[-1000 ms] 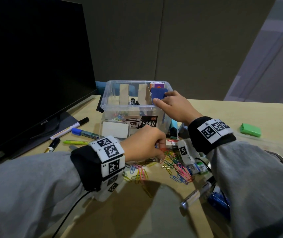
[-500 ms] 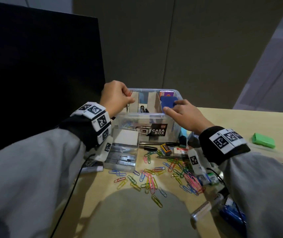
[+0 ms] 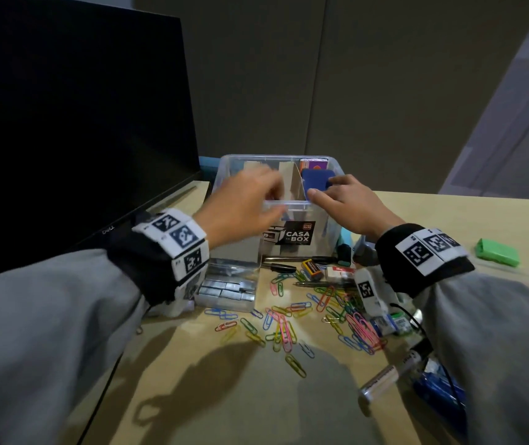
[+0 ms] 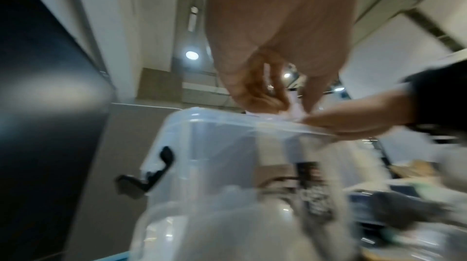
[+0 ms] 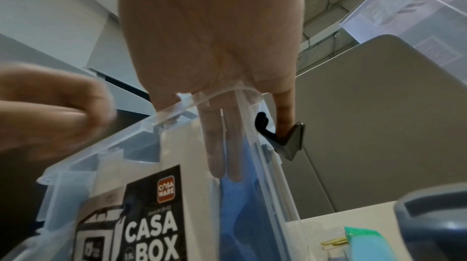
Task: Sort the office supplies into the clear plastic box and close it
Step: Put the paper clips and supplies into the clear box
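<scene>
The clear plastic box [image 3: 288, 205] stands open at the back of the desk, split by cardboard dividers [image 3: 292, 184]. My left hand [image 3: 256, 200] hovers, blurred, over its left compartment; in the left wrist view its fingers [image 4: 252, 93] are curled above the rim [image 4: 227, 123], and I cannot make out anything in them. My right hand [image 3: 330, 191] rests on the front right corner, with straight fingers [image 5: 217, 145] inside against a blue pad [image 3: 316, 179] and the little finger outside by the black latch [image 5: 285, 137]. Several coloured paper clips [image 3: 285, 326] lie scattered in front.
A dark monitor [image 3: 64, 123] fills the left. Before the box lie a staples case [image 3: 227, 289], a black pen [image 3: 280, 268], a battery [image 3: 311, 268] and an eraser [image 3: 340, 273]. A green item [image 3: 497, 252] sits far right, a marker [image 3: 391, 374] near my right sleeve.
My left hand rose from the paper clip pile on the desk and moved over the box's left compartment. The right hand stayed on the box's corner.
</scene>
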`<action>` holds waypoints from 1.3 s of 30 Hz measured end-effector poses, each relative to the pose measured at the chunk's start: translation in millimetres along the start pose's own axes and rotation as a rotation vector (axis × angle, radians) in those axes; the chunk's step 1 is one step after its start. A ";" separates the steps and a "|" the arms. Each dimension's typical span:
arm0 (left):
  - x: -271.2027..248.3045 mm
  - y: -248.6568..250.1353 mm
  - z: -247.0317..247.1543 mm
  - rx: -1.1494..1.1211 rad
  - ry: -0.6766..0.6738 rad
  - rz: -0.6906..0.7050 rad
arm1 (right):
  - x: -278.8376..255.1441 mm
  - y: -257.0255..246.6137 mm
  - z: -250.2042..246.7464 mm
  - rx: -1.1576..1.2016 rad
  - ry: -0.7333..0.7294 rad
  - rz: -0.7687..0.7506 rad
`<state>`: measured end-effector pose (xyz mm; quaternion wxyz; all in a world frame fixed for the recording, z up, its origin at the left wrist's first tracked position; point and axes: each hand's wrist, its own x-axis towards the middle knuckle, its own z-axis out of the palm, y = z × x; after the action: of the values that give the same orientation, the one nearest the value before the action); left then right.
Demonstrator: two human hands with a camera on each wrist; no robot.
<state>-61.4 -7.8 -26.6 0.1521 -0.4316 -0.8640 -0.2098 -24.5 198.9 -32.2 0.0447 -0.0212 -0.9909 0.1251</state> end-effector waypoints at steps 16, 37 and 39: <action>-36.7 50.2 59.3 0.168 -0.927 0.133 | 1.1 2.4 2.0 -0.009 0.010 -0.011; -23.2 39.6 63.1 -0.135 -0.878 0.075 | 1.4 2.0 0.2 -0.012 0.013 -0.016; -18.7 36.7 55.5 -0.213 -0.833 0.042 | 1.2 2.7 -0.4 -0.014 0.011 -0.016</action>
<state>-25.3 26.6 -74.4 -0.2509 -0.5102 -0.8162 -0.1025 -25.6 201.7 -32.4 0.0508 -0.0143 -0.9916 0.1178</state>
